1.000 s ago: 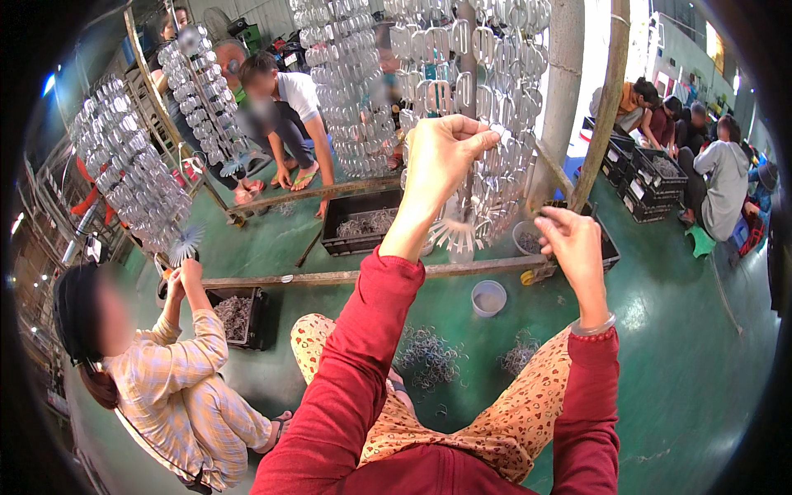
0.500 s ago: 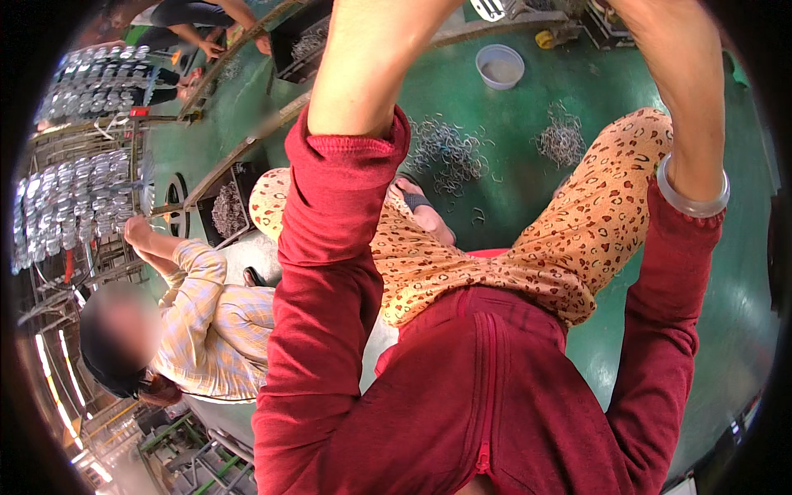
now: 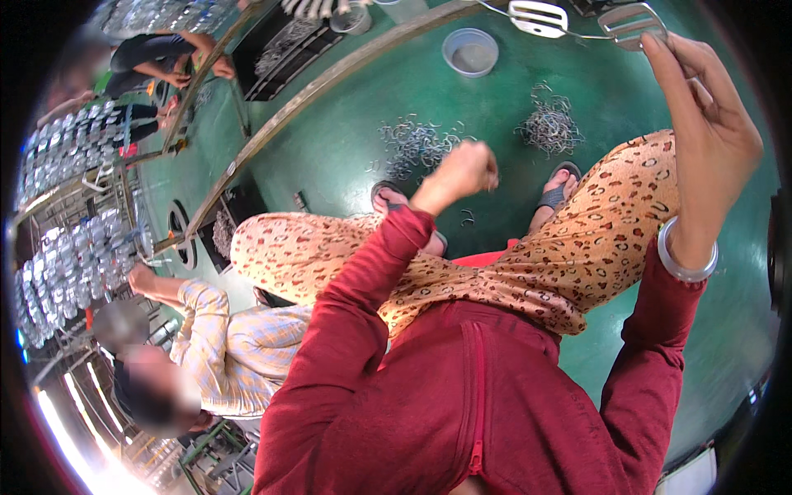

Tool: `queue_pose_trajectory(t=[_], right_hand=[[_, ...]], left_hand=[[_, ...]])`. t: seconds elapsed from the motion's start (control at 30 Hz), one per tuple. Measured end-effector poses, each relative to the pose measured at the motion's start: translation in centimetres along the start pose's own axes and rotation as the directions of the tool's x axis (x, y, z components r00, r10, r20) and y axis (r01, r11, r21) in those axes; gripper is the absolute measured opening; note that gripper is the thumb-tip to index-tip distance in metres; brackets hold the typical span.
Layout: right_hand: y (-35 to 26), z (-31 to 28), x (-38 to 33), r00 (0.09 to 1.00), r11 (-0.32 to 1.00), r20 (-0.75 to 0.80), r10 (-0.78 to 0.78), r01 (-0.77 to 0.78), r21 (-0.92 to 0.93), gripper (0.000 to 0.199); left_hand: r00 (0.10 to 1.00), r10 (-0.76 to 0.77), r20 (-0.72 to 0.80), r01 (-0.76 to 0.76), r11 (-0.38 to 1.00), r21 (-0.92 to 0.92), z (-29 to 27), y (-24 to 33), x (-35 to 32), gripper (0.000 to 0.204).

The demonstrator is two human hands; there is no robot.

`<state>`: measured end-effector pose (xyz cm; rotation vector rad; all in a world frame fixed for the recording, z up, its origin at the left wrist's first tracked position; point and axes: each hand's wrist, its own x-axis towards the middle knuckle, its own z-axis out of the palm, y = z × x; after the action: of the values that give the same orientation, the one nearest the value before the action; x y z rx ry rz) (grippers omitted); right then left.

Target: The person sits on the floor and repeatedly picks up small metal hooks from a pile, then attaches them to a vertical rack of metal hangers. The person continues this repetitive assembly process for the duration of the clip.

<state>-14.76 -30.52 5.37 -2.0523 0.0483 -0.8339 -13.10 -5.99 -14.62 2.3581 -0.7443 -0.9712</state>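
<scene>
My left hand is closed in a fist above the green floor while my raised right hand pinches a shiny metal piece hanging overhead.

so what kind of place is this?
Probably a small metal-parts workshop or factory floor. Piles of small metal pieces lie on the green painted floor, racks hung with shiny metal parts stand at left, and a co-worker sits working beside them.
</scene>
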Motion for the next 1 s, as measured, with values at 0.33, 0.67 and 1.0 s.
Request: queue_pose_trajectory(t=[0.33,0.67,1.0], right_hand=[[2.5,-4.3,-2.2,0.999,0.992,0.037,0.002,0.003,-0.122,0.013],[-0.8,-1.0,-0.2,0.993,0.990,0.064,-0.100,0.093,0.104,0.020],[-8.6,0.7,4.7,0.959,0.939,0.044,-0.281,0.265,0.221,0.011]], left_hand=[[0.973,-0.228,-0.046,0.232,0.956,0.177,12.2,-5.0,5.3,0.024],[0.935,-0.217,-0.279,0.237,0.971,0.039,5.1,-5.4,7.7,0.023],[0.913,-0.243,-0.329,0.221,0.970,-0.104,4.1,-7.3,1.4,0.022]])
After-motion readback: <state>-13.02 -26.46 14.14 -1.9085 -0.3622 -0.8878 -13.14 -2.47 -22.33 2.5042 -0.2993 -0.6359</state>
